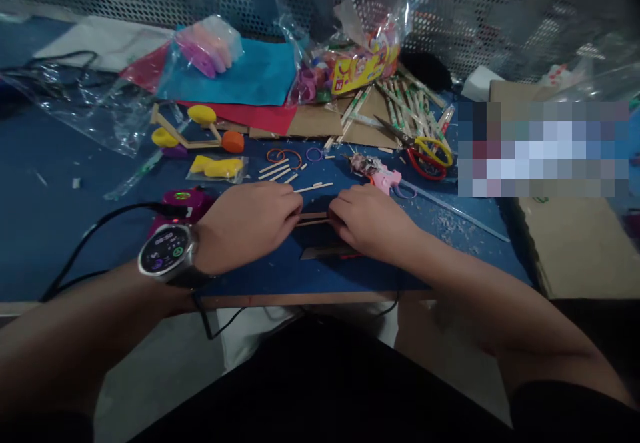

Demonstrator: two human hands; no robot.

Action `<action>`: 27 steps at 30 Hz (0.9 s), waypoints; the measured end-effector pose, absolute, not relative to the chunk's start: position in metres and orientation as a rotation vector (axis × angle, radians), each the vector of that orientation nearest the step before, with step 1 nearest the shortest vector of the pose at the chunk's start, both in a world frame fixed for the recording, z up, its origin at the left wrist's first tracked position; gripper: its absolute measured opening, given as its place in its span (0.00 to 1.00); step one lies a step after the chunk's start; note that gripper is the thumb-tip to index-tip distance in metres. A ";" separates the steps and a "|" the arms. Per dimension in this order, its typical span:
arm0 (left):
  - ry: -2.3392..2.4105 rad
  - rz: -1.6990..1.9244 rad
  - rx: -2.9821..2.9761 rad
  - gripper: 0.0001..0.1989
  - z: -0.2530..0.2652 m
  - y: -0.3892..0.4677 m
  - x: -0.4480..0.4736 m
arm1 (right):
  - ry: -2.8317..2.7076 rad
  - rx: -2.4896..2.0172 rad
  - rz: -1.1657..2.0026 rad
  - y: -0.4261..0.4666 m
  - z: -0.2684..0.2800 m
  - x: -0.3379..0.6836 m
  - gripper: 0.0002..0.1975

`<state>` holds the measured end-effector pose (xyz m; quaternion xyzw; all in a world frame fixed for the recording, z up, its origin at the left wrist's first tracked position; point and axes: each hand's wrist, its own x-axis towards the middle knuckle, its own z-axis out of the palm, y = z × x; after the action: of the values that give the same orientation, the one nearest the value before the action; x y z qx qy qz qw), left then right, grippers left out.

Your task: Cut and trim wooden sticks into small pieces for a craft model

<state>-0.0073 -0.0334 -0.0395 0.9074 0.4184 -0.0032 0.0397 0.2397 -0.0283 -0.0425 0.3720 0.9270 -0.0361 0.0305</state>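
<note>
The left grip [255, 219] and the right grip [370, 223] are both closed, fingertips pinching opposite ends of what look like two thin strips [314, 217]; the exact finger contact is hidden behind the knuckles. The strips run level across the short gap between the two grips, just above the tabletop [280, 269], with a narrow dark slit between them. Nearer the body, just below the strips and the right grip, lies a cutter [325, 252], its blade end pointing left. Just beyond the gap, one loose stick [314, 188] slants by the left grip's fingers, and past it lie several short sticks [280, 171], then the orange bands [285, 157] and a purple band [315, 155]. Right beyond the right grip sits a pink glue gun [384, 177], with the scissors [430, 156] farther out and to the right of it. Behind the left grip, to its left, is a magenta box [183, 199] with a black cable [115, 211] plugged in; a yellow packet [217, 167] lies directly beyond that grip, and a stick frame [200, 143] with coloured lumps stands past the packet. A watch [167, 251] circles the left wrist.
</note>
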 end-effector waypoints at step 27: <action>1.271 -0.083 2.702 0.15 -0.029 -0.039 -0.016 | 2.993 1.114 -0.393 -0.025 -0.048 0.252 0.14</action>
<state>-0.0158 -0.0389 -0.0287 0.9018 0.4243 -0.0276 0.0770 0.2520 -0.0249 -0.0479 0.3460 0.9295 -0.1221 -0.0378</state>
